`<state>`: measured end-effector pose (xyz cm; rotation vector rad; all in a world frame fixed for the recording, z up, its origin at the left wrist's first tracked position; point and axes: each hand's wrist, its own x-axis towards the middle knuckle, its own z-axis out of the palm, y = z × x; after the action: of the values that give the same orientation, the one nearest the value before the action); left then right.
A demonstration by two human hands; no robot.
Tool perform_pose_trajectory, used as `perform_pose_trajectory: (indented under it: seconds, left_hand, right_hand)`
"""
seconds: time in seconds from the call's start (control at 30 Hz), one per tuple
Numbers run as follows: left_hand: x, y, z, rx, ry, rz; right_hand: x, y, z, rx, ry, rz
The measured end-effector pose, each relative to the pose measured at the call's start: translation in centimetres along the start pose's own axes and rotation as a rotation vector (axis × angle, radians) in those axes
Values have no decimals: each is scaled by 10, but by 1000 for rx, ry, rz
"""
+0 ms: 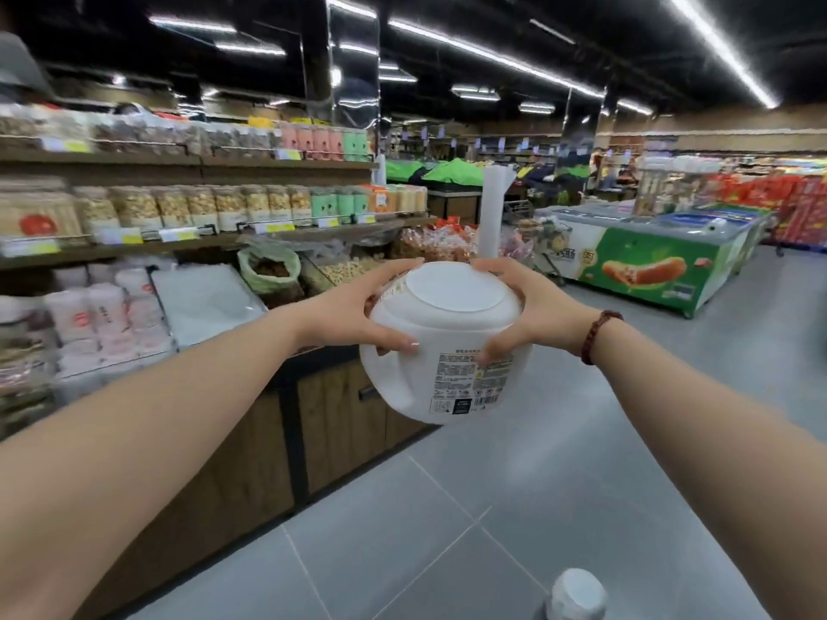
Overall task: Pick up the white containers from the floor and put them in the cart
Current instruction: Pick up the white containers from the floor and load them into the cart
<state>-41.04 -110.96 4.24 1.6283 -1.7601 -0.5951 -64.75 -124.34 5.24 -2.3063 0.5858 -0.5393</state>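
Both hands, left hand (353, 313) and right hand (532, 313), grip a white jug (443, 346) (label facing up) with fingers curled around its sides above the grey floor (447, 530).

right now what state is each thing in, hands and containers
white container, lifted off the floor, held between both hands, label showing
left hand, fingers curled round the container's left side
right hand, fingers curled round its right side
second white container, on the floor, untouched
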Motion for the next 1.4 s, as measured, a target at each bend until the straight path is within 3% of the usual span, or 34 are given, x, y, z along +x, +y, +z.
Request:
perform_pose_trajectory:
  seconds: [0.33, 0.8, 1.1, 1.4]
  left_hand:
    - [-211, -45, -86, -2, 315, -319]
    - [-556, -136, -214, 22, 603, -573]
    - [-702, -193, -256, -29, 767, -734]
    - [-801, -274, -307, 14, 860, -894]
  right_hand:
    - [74, -129, 162, 10, -322, -282]
    - [100, -362, 478, 184, -616, -490]
    - [110, -468, 634, 210, -755, -586]
    - [158, -524, 793, 275, -916, -644]
